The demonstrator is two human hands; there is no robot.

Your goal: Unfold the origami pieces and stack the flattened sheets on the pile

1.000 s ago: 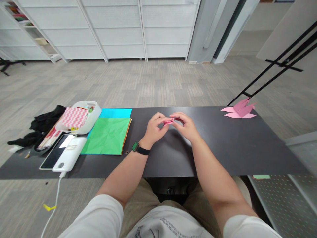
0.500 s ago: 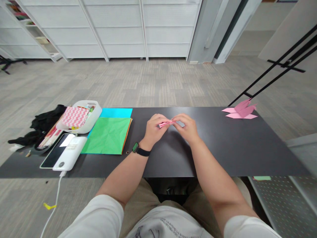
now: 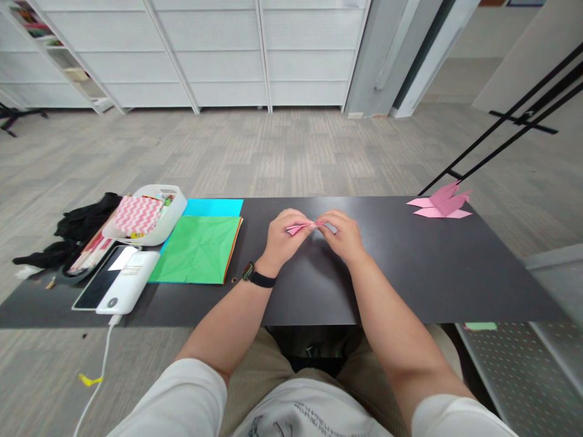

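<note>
Between my two hands, over the middle of the dark table, is a narrow folded piece of pink paper [image 3: 297,229]. My left hand [image 3: 288,238] pinches it, and its pointed end sticks out under the fingers to the left. The thumb and fingers of my right hand [image 3: 341,235] are closed on the other end, fingertips almost meeting those of the left. Most of the paper is hidden by the fingers. At the far right of the table lie folded pink paper figures [image 3: 443,201] with pointed tips.
Left of my hands lies a stack of coloured paper, green sheet [image 3: 198,249] on top and blue sheet [image 3: 214,207] behind. Further left are a white basket [image 3: 175,215], a phone [image 3: 98,285], a white power bank [image 3: 129,282] with a cable, and black cloth [image 3: 86,218]. A black stand [image 3: 483,139] rises behind the right end.
The pink paper has turned slightly in my fingers, and its left end now shows further to the left. Both hands stay in nearly the same place, still pinching it.
</note>
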